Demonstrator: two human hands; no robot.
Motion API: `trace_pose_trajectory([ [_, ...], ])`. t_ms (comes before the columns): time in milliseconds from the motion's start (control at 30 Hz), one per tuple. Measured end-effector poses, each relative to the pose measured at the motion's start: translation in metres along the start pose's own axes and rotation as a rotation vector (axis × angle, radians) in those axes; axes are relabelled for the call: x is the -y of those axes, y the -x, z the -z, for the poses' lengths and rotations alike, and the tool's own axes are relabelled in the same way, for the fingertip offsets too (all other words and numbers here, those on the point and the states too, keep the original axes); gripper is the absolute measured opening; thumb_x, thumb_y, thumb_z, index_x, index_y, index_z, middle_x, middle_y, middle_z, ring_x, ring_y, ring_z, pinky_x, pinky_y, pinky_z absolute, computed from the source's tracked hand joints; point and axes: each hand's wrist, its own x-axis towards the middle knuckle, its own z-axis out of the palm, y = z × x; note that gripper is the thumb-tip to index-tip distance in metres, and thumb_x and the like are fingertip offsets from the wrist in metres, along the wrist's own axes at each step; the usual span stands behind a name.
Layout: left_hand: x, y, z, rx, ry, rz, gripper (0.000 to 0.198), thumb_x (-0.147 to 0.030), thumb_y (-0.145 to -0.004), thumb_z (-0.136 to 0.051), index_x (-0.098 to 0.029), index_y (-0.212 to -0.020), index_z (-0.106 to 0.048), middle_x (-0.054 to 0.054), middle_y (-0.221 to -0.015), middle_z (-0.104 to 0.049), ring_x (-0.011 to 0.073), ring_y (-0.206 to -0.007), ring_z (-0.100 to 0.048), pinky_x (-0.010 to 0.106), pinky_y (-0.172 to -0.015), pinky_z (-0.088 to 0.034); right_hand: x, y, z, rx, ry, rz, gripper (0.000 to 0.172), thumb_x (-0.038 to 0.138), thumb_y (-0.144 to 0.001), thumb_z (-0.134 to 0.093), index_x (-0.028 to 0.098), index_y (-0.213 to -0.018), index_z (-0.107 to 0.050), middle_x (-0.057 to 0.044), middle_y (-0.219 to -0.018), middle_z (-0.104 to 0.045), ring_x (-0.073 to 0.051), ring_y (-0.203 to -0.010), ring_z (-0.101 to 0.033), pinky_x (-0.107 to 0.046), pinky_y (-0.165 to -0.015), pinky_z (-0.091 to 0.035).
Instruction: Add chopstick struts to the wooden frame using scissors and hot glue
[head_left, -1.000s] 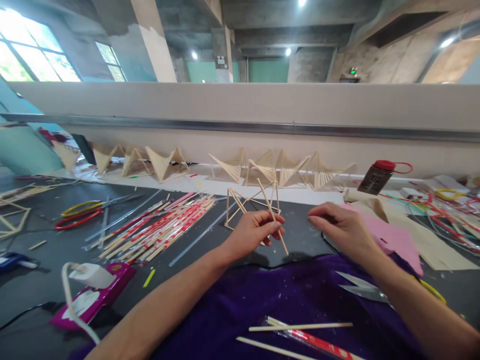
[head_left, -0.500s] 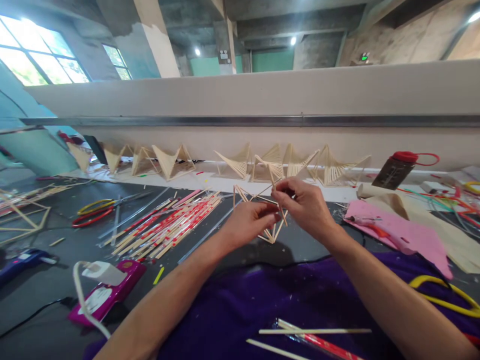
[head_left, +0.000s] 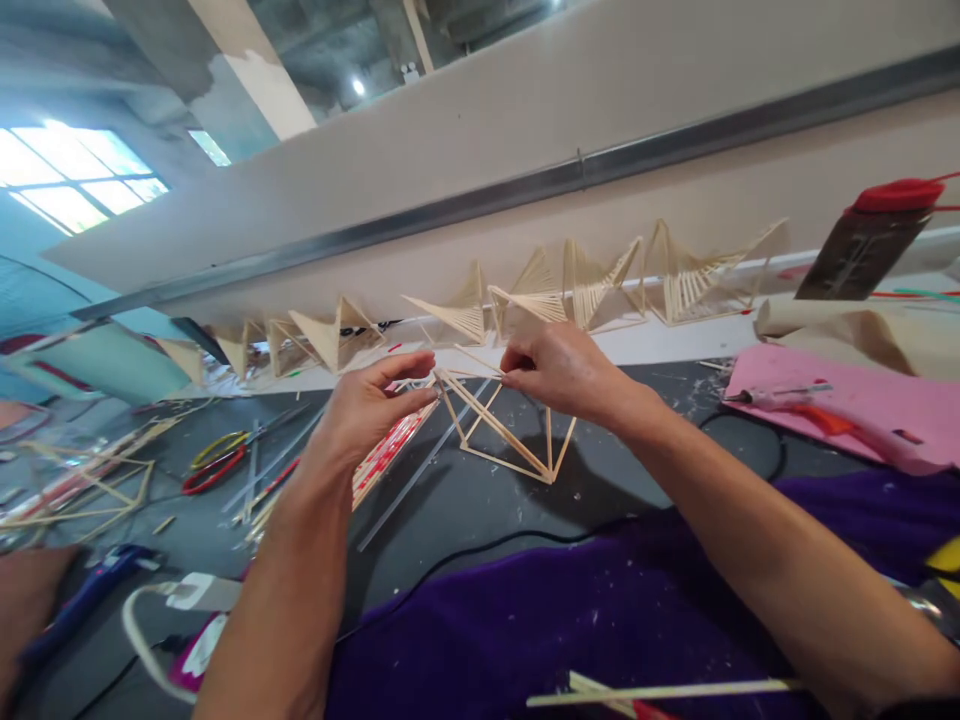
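On the dark table stands a small open frame of thin wooden sticks (head_left: 506, 437). My right hand (head_left: 566, 372) pinches a thin wooden stick (head_left: 480, 361) between thumb and fingertips, above the frame's back part. The stick slants up and to the left from the pinch; whether it touches the frame I cannot tell. My left hand (head_left: 367, 405) is beside the frame's upper left corner, thumb and forefinger apart on either side of it. Red-and-white wrapped sticks (head_left: 390, 448) lie partly hidden behind my left hand.
Finished stick models (head_left: 690, 285) line the wall. Scissors (head_left: 217, 462), a blue glue gun (head_left: 94, 590) and a power strip (head_left: 196, 650) are at left. Pink cloth (head_left: 855, 410) and a red-capped bottle (head_left: 866, 245) are at right. A black cable (head_left: 480, 548) crosses before the frame.
My view has tilted and shifted. My left hand has moved left, away from my right hand, and its fingers have parted. The stick in my right hand has swung from near upright to flatter.
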Motion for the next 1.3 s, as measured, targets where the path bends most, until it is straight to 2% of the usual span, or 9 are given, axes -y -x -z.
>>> trace_pose_trajectory([
  [133, 0.01, -0.007, -0.007, -0.043, 0.08, 0.026, 0.057, -0.033, -0.056, -0.08, -0.017, -0.109, -0.067, 0.009, -0.107, -0.068, 0.0228, -0.1, -0.06, 0.037, -0.09, -0.045, 0.003, -0.005, -0.005, 0.025, 0.083, 0.017, 0.016, 0.016, -0.074, -0.056, 0.017, -0.075, -0.072, -0.006, -0.072, -0.068, -0.013, -0.065, -0.055, -0.027, -0.057, -0.03],
  [267, 0.017, -0.011, -0.01, -0.053, 0.148, 0.017, 0.049, -0.027, -0.057, -0.08, -0.019, -0.104, -0.07, 0.007, -0.102, -0.068, 0.0175, -0.091, -0.06, 0.03, -0.083, -0.047, 0.007, -0.007, -0.013, 0.045, 0.155, -0.005, 0.019, 0.014, -0.075, -0.053, 0.015, -0.079, -0.072, -0.011, -0.076, -0.069, -0.016, -0.067, -0.057, -0.028, -0.055, -0.029],
  [567, 0.021, -0.013, -0.018, -0.05, 0.256, 0.016, 0.038, -0.02, -0.058, -0.079, -0.02, -0.096, -0.073, -0.001, -0.076, -0.064, 0.0071, -0.066, -0.053, 0.019, -0.066, -0.045, 0.007, -0.006, -0.027, 0.075, 0.18, -0.011, 0.02, 0.011, -0.075, -0.052, 0.013, -0.081, -0.071, -0.013, -0.076, -0.069, -0.016, -0.067, -0.057, -0.027, -0.056, -0.032],
  [900, 0.02, -0.013, -0.022, -0.046, 0.267, 0.038, 0.037, -0.022, -0.06, -0.077, -0.018, -0.096, -0.072, -0.001, -0.067, -0.061, 0.0075, -0.059, -0.053, 0.019, -0.058, -0.044, 0.005, -0.006, -0.03, 0.071, 0.202, -0.02, 0.02, 0.012, -0.076, -0.051, 0.014, -0.08, -0.071, -0.013, -0.077, -0.069, -0.018, -0.067, -0.06, -0.028, -0.054, -0.031],
  [1300, 0.018, -0.012, -0.022, -0.053, 0.256, 0.044, 0.036, -0.023, -0.06, -0.077, -0.019, -0.096, -0.073, -0.002, -0.063, -0.059, 0.0072, -0.058, -0.053, 0.02, -0.058, -0.045, 0.01, -0.005, -0.03, 0.071, 0.221, 0.004, 0.021, 0.015, -0.079, -0.051, 0.013, -0.083, -0.071, -0.015, -0.078, -0.07, -0.019, -0.067, -0.062, -0.027, -0.052, -0.031],
])
